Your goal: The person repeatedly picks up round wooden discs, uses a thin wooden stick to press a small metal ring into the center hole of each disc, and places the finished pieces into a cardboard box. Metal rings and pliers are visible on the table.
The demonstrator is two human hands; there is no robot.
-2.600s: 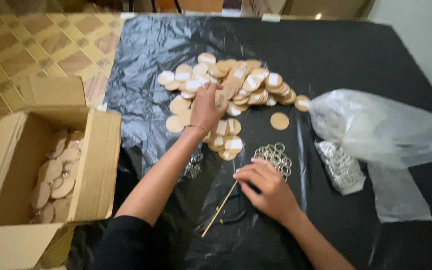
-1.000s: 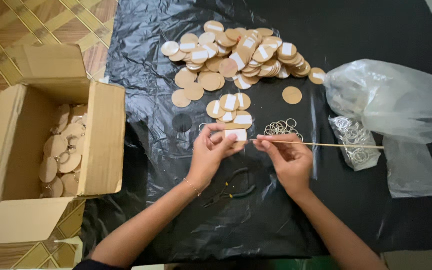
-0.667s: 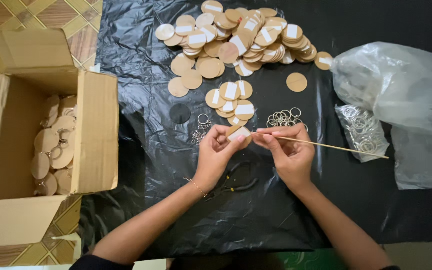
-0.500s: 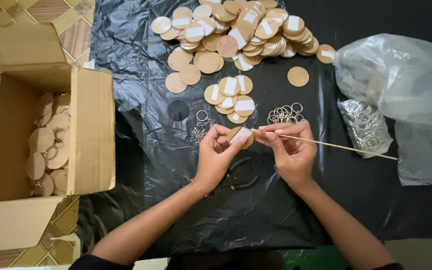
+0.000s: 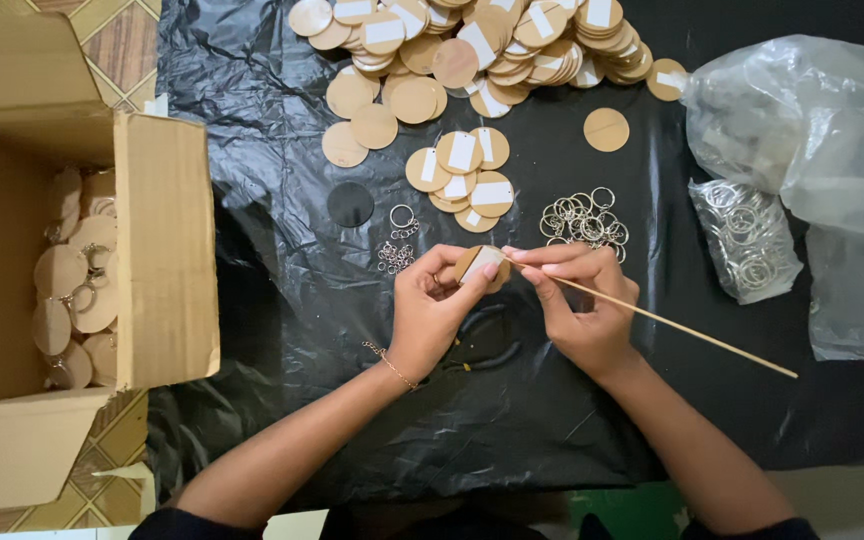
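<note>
My left hand point(image 5: 434, 312) grips a round wooden disc point(image 5: 482, 266) with a white sticker, held up over the black plastic sheet point(image 5: 282, 300). My right hand point(image 5: 582, 305) pinches a thin wooden stick point(image 5: 692, 332), its tip touching the disc's edge. The stick runs off to the right. Directly beneath my hands lie dark-handled pliers point(image 5: 482, 350), partly hidden.
A heap of wooden discs point(image 5: 472, 50) lies at the top. Loose metal key rings point(image 5: 582, 220) and small chain pieces point(image 5: 394, 255) lie near the hands. At the right are clear plastic bags point(image 5: 802, 130), one holding rings point(image 5: 747, 240). An open cardboard box point(image 5: 72, 260) with finished discs stands left.
My left hand picked a disc from the pile and brought it to the middle. My right hand lifted the stick from the sheet to the disc. The view has moved closer.
</note>
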